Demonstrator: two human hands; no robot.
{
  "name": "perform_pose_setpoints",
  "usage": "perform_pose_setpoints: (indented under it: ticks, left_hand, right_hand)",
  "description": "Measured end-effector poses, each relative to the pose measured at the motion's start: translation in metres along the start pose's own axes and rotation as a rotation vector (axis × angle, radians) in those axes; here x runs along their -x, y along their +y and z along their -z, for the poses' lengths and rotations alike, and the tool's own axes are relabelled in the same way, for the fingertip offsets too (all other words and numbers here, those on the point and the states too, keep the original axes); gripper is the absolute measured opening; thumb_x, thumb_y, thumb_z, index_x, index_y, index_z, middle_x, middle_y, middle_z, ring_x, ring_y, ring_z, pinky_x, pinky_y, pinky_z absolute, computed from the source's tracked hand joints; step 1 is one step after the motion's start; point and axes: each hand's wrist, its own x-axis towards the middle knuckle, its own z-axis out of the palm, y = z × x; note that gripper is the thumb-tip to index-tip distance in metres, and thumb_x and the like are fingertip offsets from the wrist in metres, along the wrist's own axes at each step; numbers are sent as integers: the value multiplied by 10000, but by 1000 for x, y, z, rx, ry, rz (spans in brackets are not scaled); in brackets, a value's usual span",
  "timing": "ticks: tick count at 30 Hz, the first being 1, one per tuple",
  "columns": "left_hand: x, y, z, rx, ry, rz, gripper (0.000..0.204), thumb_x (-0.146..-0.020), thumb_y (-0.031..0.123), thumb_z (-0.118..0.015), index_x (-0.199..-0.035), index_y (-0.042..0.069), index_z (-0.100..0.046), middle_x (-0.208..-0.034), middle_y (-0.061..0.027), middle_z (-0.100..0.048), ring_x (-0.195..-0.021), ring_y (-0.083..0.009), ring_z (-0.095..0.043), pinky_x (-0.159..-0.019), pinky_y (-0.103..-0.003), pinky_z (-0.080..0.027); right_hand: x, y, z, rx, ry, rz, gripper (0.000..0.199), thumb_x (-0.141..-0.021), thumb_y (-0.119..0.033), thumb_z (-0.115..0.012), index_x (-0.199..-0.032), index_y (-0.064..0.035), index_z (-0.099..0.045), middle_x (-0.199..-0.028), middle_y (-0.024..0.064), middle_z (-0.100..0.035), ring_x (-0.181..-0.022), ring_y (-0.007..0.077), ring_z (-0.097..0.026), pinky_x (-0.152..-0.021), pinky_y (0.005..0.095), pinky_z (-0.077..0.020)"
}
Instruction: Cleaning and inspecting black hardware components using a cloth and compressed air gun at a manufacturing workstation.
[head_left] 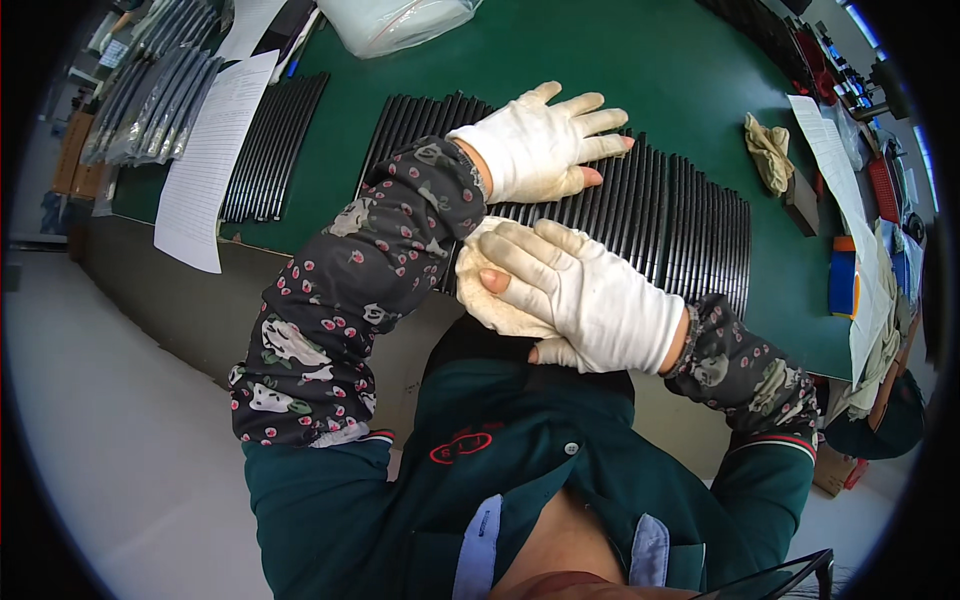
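My left hand (543, 148), in a white glove, lies flat with fingers spread on a row of black ribbed strips (680, 215) laid side by side on the green table (620, 70). My right hand (585, 290), also gloved, presses a cream cloth (492, 300) against the near edge of the strips, fingers curled over it. Both forearms wear dark floral sleeve covers.
A second batch of black strips (275, 145) lies to the left beside a white printed sheet (210, 160). Bagged strips (155, 95) sit at far left, a clear plastic bag (400, 22) at the back. A crumpled rag (768, 150), papers and small boxes are at right.
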Motion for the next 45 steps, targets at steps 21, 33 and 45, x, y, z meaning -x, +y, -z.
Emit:
perform_pose_setpoints:
  ticks: [21, 33, 45]
  left_hand:
    - [140, -62, 28, -87, -144, 396, 581, -949, 376, -463, -1465, 164, -301, -1522, -104, -282, -1419, -283, -237, -1143, -485, -215]
    - [142, -58, 22, -95, 0, 406, 587, -898, 254, -556, -1436, 157, -343, -1506, -85, -320, -1389, -246, -311, -1127, -476, -243]
    - [151, -73, 15, 105, -22, 371, 602, -999, 510, -170, -1500, 181, -228, -1540, -56, -269, -1429, -231, -229, -1158, -452, -152]
  right_hand:
    - [-25, 1, -1, 94, -4, -78, 646, -820, -220, -617, -1395, -36, -388, -1477, 219, -304, -1357, 404, -312, -1115, 483, -261]
    - [-74, 32, -4, 265, 105, 39, 686, -788, -408, -605, -1379, -115, -416, -1375, 211, -410, -1285, 362, -397, -1058, 511, -312]
    - [-94, 3, -16, 114, -10, 295, 677, -814, -390, -584, -1351, -11, -422, -1376, 213, -428, -1302, 363, -391, -1063, 502, -300]
